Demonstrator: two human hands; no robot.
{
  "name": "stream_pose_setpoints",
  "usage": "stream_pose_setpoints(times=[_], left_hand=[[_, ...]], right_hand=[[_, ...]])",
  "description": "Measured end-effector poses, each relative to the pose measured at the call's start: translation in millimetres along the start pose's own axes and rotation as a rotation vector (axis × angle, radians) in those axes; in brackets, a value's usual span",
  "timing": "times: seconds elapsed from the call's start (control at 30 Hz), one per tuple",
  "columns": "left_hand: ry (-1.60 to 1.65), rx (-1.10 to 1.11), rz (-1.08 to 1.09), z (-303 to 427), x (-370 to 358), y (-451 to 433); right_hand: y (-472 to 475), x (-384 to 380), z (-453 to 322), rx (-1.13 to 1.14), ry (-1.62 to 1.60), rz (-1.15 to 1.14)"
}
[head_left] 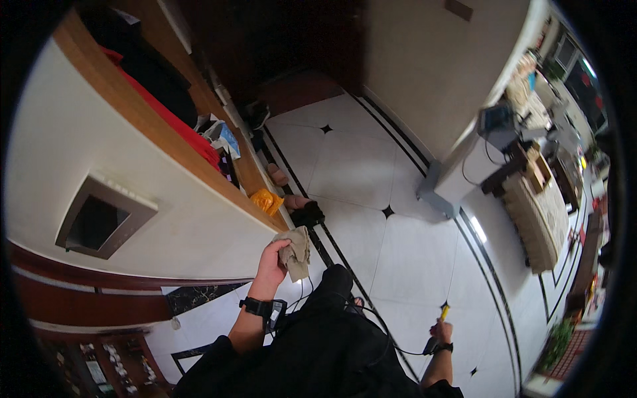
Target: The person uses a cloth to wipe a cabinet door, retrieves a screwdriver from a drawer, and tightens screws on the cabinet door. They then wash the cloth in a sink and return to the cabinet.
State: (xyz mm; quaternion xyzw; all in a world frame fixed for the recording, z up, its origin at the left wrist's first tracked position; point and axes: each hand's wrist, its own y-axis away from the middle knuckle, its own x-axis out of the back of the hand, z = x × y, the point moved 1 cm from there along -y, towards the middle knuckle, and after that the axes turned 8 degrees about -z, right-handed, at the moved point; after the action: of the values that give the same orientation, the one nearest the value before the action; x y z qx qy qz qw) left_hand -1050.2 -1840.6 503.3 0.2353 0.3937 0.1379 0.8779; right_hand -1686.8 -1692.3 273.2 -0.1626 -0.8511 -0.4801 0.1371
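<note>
My left hand (273, 261) grips a crumpled grey-beige cloth (296, 251) in front of me, beside the end of the white wall. A dark band with a small device and cables is on that wrist. My right hand (441, 330) is out to the right over the tiled floor, closed on a thin object with a yellow end (445, 312); its kind is too small to tell. A dark band and a cable are at the right wrist too. An orange plastic bag (267, 201) lies on a wooden ledge just beyond the cloth.
A wall-mounted panel with a dark screen (97, 222) is at left. Slippers (277, 175) and a black item (307, 214) lie on the floor along the wooden shelf (247, 171). At right stand a wall corner with a grey base (438, 191) and a cloth-covered piece of furniture (535, 219).
</note>
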Motion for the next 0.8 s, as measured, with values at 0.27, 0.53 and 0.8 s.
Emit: stream_pose_setpoints(times=[0.27,0.53,0.8], left_hand=[[0.249,-0.120,0.066,57.9,-24.3,-180.9],[0.235,-0.344,0.072,202.8,-58.7,-321.3],[0.177,-0.400,0.339,285.5,-3.7,-445.9]], right_hand=[[-141.4,-74.9,-260.2,0.292,0.084,-0.192],[-204.5,-168.5,-331.6,0.269,1.356,-0.541],[-294.5,-371.9,-653.1,0.269,0.981,-0.533]])
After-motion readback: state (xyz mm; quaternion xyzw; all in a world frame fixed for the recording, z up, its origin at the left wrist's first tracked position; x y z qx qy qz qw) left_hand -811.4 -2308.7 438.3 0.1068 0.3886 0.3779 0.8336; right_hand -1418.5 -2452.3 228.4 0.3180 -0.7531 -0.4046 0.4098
